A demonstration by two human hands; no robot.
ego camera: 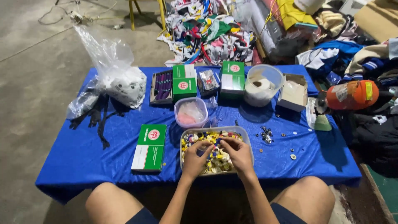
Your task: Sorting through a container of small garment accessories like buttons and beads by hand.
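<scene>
Both my hands are inside a clear rectangular tray (244,135) full of small coloured buttons at the front of a blue-covered table (124,137). My left hand (194,159) rests on the buttons with fingers curled, pinching something small. My right hand (236,152) lies beside it, fingers bent down into the buttons, fingertips close to the left hand. What each pinches is too small to make out. My bare knees show below the table edge.
A green-and-white box (149,147) lies left of the tray; two more stand at the back (184,81) (232,77). A small clear tub (191,113), a round container with a tape roll (263,85), a plastic bag (120,81), an open cardboard box (293,92), loose metal bits (266,135), fabric piles behind.
</scene>
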